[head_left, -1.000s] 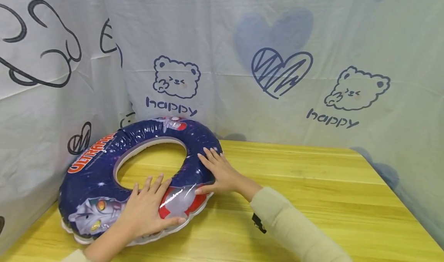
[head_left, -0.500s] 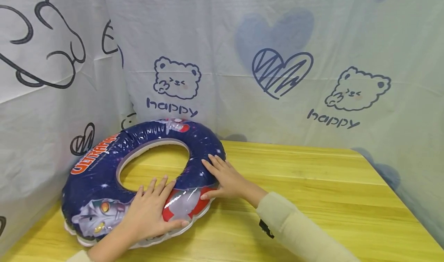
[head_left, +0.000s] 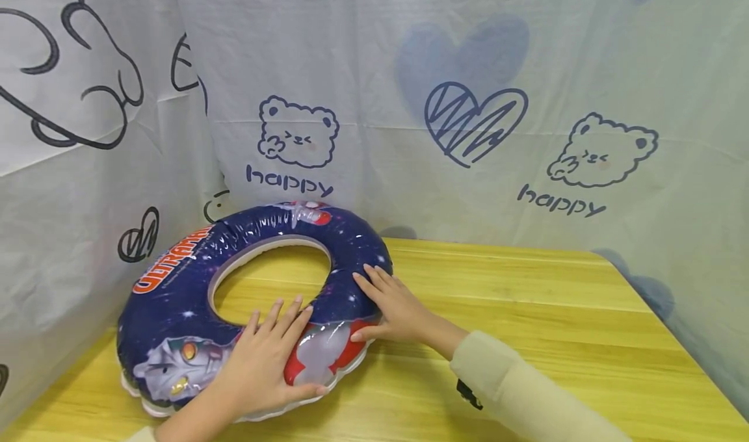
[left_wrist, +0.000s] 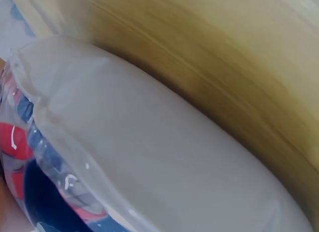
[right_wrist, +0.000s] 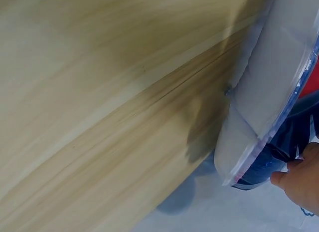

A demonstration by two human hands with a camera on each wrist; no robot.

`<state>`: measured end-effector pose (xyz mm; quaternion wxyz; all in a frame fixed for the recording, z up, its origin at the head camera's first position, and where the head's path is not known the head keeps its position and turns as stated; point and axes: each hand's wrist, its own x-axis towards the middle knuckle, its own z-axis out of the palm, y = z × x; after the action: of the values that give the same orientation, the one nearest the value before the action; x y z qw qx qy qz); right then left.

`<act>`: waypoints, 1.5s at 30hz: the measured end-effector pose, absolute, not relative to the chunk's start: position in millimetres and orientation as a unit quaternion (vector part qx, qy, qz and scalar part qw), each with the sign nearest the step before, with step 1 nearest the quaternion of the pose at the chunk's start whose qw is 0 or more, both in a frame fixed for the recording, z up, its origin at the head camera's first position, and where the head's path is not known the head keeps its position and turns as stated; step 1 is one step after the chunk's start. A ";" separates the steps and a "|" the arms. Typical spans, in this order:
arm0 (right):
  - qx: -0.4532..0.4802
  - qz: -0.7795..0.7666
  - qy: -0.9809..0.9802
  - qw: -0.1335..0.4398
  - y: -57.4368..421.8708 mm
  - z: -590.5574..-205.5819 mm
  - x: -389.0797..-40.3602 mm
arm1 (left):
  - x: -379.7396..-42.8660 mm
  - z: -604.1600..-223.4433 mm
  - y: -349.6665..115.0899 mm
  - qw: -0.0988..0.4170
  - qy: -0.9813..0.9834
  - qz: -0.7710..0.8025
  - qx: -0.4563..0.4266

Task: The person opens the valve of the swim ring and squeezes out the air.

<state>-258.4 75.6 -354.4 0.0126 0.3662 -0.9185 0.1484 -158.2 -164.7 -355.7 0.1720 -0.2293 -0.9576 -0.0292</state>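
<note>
A dark blue inflatable swim ring (head_left: 357,240) lies at the left of the table, printed with orange "ULTRAMAN" lettering and a silver masked figure. My left hand (head_left: 260,367) rests on its near side, fingers spread and straight, thumb along the outer seam. On the right side of the ring lies my right hand (head_left: 400,309), its fingers extended over the top. The left wrist view is filled mostly by the ring's white underside (left_wrist: 149,132). In the right wrist view, part of my right hand (right_wrist: 301,179) touches the blue top beside the white side (right_wrist: 271,77).
The yellow wood-grain table (head_left: 515,325) extends to the right of the ring. White cloth (head_left: 386,162) with bears, hearts and "happy" prints hangs behind it, and more cloth (head_left: 70,247) hangs at the left, close beside the ring.
The swim ring has slid a little to the right and slightly nearer, with both hands staying on it and moving along. Its lettering has shifted right too.
</note>
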 end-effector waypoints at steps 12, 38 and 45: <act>0.366 0.153 -0.918 0.007 87.6 -352.8 -259.9 | -155.3 -352.6 -160.1 0.160 -0.951 -0.034 -0.261; 0.383 0.208 -0.900 -0.022 152.7 -354.1 -253.4 | -144.4 -353.1 -140.3 0.125 -0.929 -0.032 -0.346; 0.365 0.214 -0.905 -0.037 172.1 -353.2 -249.1 | -143.8 -354.0 -134.9 0.143 -0.922 -0.018 -0.359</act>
<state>-249.1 172.1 -353.2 -0.0366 0.3651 -0.9052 0.2143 -143.8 -134.9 -354.0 0.1432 -0.3587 -0.9222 -0.0183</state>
